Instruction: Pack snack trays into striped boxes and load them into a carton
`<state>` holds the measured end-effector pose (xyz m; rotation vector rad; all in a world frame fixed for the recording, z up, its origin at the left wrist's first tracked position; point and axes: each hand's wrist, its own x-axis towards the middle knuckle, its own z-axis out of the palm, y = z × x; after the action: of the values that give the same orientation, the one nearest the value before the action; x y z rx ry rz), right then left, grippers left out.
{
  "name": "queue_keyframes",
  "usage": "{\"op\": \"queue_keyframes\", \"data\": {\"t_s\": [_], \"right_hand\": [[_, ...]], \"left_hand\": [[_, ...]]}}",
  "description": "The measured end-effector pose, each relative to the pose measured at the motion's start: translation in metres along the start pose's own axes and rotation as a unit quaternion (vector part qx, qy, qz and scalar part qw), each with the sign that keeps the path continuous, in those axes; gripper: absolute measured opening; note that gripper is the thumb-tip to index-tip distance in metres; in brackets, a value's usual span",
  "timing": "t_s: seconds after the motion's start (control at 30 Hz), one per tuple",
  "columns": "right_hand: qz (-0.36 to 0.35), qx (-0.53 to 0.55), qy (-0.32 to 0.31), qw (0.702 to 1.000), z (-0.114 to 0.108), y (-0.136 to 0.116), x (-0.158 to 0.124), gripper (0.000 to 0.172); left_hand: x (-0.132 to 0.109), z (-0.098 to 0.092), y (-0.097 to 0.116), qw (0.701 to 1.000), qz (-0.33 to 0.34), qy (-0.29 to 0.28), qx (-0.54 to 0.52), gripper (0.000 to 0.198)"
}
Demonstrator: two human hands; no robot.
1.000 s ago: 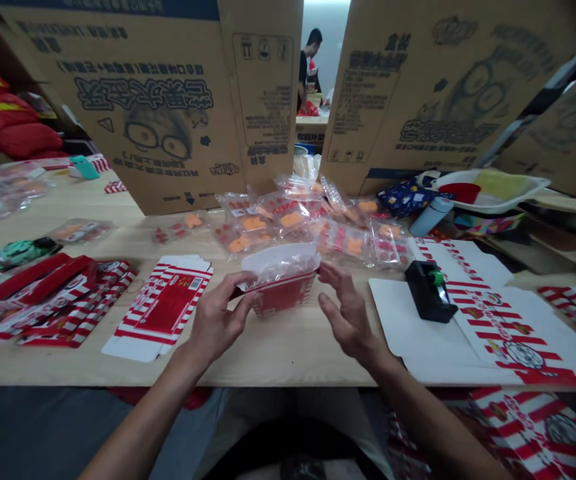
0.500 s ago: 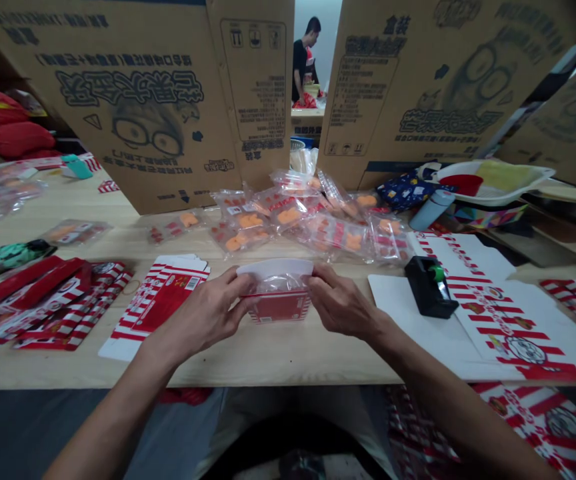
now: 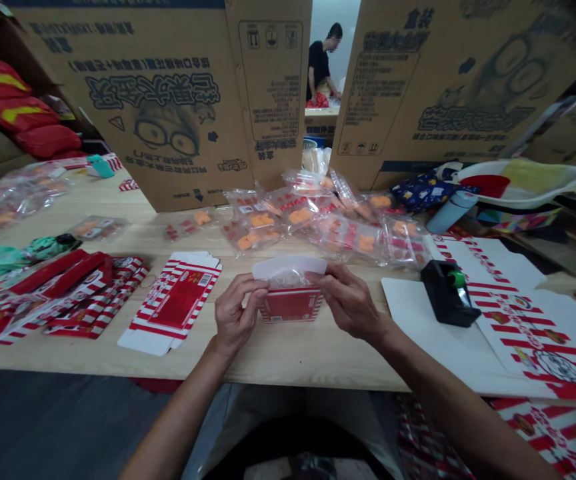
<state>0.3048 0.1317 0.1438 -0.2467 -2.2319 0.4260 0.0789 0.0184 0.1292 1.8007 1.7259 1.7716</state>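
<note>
Between my hands, low over the wooden table (image 3: 268,363), is a small red and white striped carton (image 3: 292,305) with its white flap raised at the back. Clear plastic wrapping (image 3: 288,280) shows in its opening; what lies inside it is hidden. My left hand (image 3: 239,308) pinches the carton's left edge between thumb and fingers. At the right edge, my right hand (image 3: 351,300) grips it with bent fingers near the flap. Just behind the carton lies a pile of clear packets (image 3: 298,217) holding orange and red pieces.
Left of my hands lies a flattened striped carton (image 3: 181,300), with red striped packages (image 3: 98,293) beyond it. On the right, a black tape dispenser (image 3: 449,293) stands on white and striped card sheets (image 3: 523,320). Large cardboard boxes (image 3: 193,100) wall the back. A person (image 3: 319,70) bends beyond the gap.
The view has shifted, so everything sits slightly further right. My left hand has turned more upright at the carton's left edge. Both hands still hold the carton.
</note>
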Motion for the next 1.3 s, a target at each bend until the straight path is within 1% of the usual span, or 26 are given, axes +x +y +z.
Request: {"op": "queue_keyframes", "data": {"t_s": [0.07, 0.13, 0.17, 0.2, 0.23, 0.27, 0.3, 0.33, 0.37, 0.43, 0.5, 0.57, 0.63, 0.7, 0.73, 0.77, 0.83, 0.9, 0.93, 0.97, 1.03, 1.1, 1.17, 1.2, 1.23, 1.3], "right_hand": [[0.037, 0.039, 0.032, 0.998, 0.004, 0.0, -0.001, 0.049], [0.093, 0.097, 0.07, 0.988, 0.005, 0.002, 0.001, 0.059], [0.121, 0.134, 0.078, 0.98, 0.004, 0.004, 0.003, 0.065], [0.143, 0.171, 0.067, 0.973, 0.002, 0.006, 0.006, 0.069], [0.156, 0.203, 0.037, 0.966, -0.002, 0.008, 0.009, 0.066], [0.159, 0.23, -0.001, 0.96, -0.005, 0.011, 0.013, 0.059], [0.156, 0.25, -0.035, 0.955, -0.009, 0.014, 0.016, 0.048], [0.147, 0.262, -0.061, 0.952, -0.013, 0.016, 0.019, 0.038], [0.135, 0.268, -0.077, 0.951, -0.016, 0.018, 0.022, 0.031], [0.091, 0.258, -0.086, 0.958, -0.019, 0.022, 0.023, 0.029], [0.035, 0.207, -0.096, 0.973, -0.02, 0.025, 0.021, 0.036], [-0.025, 0.125, -0.109, 0.986, -0.021, 0.028, 0.017, 0.045], [-0.078, 0.04, -0.123, 0.989, -0.022, 0.029, 0.014, 0.05], [-0.117, -0.002, -0.136, 0.984, -0.025, 0.027, 0.013, 0.053], [-0.119, -0.002, -0.139, 0.983, -0.026, 0.025, 0.013, 0.051], [-0.106, 0.01, -0.143, 0.984, -0.026, 0.021, 0.014, 0.047], [-0.044, 0.038, -0.158, 0.986, -0.026, 0.014, 0.018, 0.036], [0.011, 0.038, -0.181, 0.983, -0.025, 0.007, 0.022, 0.031], [0.018, 0.025, -0.19, 0.981, -0.024, 0.005, 0.024, 0.032], [0.013, 0.01, -0.195, 0.981, -0.023, 0.004, 0.026, 0.033], [-0.013, -0.012, -0.193, 0.981, -0.022, 0.004, 0.028, 0.034], [-0.028, -0.017, -0.188, 0.982, -0.023, 0.004, 0.029, 0.032], [-0.023, -0.011, -0.189, 0.982, -0.026, 0.003, 0.031, 0.029], [-0.016, -0.006, -0.193, 0.981, -0.027, 0.002, 0.031, 0.028], [-0.007, -0.001, -0.194, 0.981, -0.028, 0.001, 0.031, 0.028], [0.008, 0.006, -0.184, 0.983, -0.029, -0.001, 0.029, 0.026]], "left_hand": [[0.005, -0.002, 0.004, 0.999, -0.013, -0.023, -0.031, 0.018], [0.011, -0.003, 0.006, 0.992, -0.056, -0.021, -0.112, 0.014], [0.014, -0.004, 0.005, 0.983, -0.085, -0.021, -0.164, 0.025], [0.017, -0.005, 0.004, 0.969, -0.116, -0.036, -0.213, 0.038], [0.02, -0.006, 0.002, 0.954, -0.144, -0.069, -0.252, 0.047], [0.023, -0.008, 0.0, 0.938, -0.168, -0.119, -0.278, 0.049], [0.026, -0.01, -0.002, 0.922, -0.187, -0.176, -0.29, 0.044], [0.029, -0.013, -0.004, 0.908, -0.199, -0.221, -0.296, 0.038], [0.031, -0.016, -0.005, 0.897, -0.204, -0.251, -0.3, 0.034], [0.034, -0.022, -0.006, 0.891, -0.195, -0.269, -0.308, 0.031], [0.034, -0.026, -0.005, 0.899, -0.177, -0.263, -0.303, 0.03], [0.033, -0.027, -0.002, 0.909, -0.152, -0.264, -0.286, 0.031], [0.031, -0.025, 0.002, 0.919, -0.109, -0.266, -0.27, 0.038], [0.029, -0.021, 0.006, 0.934, -0.058, -0.253, -0.246, 0.04], [0.028, -0.019, 0.009, 0.944, -0.043, -0.238, -0.226, 0.036], [0.027, -0.017, 0.011, 0.953, -0.04, -0.22, -0.203, 0.03], [0.025, -0.013, 0.016, 0.967, -0.071, -0.183, -0.162, 0.019], [0.023, -0.01, 0.02, 0.973, -0.102, -0.155, -0.134, 0.024], [0.021, -0.009, 0.021, 0.976, -0.106, -0.147, -0.119, 0.028], [0.019, -0.008, 0.022, 0.98, -0.101, -0.139, -0.104, 0.029], [0.015, -0.003, 0.02, 0.986, -0.084, -0.117, -0.078, 0.024], [0.009, 0.003, 0.018, 0.991, -0.09, -0.07, -0.074, 0.022], [0.005, 0.008, 0.016, 0.991, -0.108, -0.02, -0.083, 0.023], [0.004, 0.01, 0.016, 0.99, -0.109, -0.011, -0.09, 0.023], [0.003, 0.011, 0.016, 0.99, -0.1, -0.016, -0.101, 0.023], [0.004, 0.009, 0.017, 0.988, -0.06, -0.054, -0.129, 0.02]]}}
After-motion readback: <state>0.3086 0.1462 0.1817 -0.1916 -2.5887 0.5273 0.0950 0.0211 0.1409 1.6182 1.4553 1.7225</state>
